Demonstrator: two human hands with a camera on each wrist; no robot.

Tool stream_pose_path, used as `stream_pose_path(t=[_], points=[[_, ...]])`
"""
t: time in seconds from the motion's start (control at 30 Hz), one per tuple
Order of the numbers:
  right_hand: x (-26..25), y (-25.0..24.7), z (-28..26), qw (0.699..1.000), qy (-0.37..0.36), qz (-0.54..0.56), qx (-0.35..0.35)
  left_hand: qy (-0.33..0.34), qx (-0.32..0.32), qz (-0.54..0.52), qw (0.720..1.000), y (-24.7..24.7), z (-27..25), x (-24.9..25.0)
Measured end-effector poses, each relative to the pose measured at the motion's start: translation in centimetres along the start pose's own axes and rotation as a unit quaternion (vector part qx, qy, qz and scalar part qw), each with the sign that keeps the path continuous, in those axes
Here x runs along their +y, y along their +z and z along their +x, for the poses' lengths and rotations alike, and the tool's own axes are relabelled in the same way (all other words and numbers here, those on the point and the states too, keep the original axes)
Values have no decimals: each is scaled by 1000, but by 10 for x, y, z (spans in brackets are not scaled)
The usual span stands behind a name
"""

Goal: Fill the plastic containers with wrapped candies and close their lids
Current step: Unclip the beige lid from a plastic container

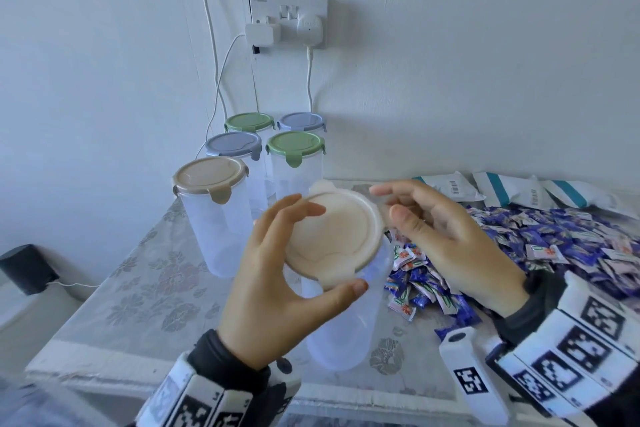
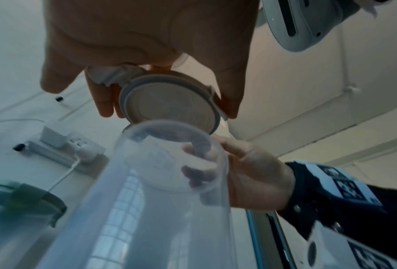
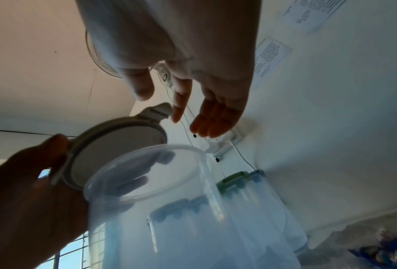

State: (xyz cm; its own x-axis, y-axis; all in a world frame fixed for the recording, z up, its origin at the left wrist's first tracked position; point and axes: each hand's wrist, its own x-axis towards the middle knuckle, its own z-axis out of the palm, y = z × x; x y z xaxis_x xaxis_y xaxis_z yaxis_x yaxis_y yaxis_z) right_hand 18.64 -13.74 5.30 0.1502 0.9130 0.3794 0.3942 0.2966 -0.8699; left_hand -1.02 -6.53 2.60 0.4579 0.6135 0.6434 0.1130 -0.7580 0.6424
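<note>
The left hand grips the beige lid by its rim, fingers curled round it, just above the mouth of the clear container, which looks empty and stands on the worktop. The right hand hovers beside it with fingers relaxed, apart and holding nothing. To do this step well, I would set the lid down on the bare cloth away from the candies, then steady the container with the left hand while the right scoops in sweets.

left hand: fingers curled, gripping | right hand: fingers loosely extended, empty
</note>
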Motion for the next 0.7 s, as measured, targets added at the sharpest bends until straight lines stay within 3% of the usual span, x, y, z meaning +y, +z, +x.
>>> stream_pose_path(t=[0.23, 0.37, 0.5, 0.63, 0.7], points=[[28, 14, -7, 999, 34, -14, -23, -106, 118, 5, 987, -33, -46, -29], [38, 26, -13, 999, 33, -4, -30, -199, 137, 50, 969, -34, -80, -62], [44, 33, -18, 1000, 19, 14, -16, -291, 65, 111, 948, -25, -107, -99], [41, 34, -22, 997, 27, 72, -9, -351, -88, 247, 899, -13, -107, -108], [39, 34, -24, 996, 24, 85, -7, -360, -94, 249, 894, -8, -97, -100]])
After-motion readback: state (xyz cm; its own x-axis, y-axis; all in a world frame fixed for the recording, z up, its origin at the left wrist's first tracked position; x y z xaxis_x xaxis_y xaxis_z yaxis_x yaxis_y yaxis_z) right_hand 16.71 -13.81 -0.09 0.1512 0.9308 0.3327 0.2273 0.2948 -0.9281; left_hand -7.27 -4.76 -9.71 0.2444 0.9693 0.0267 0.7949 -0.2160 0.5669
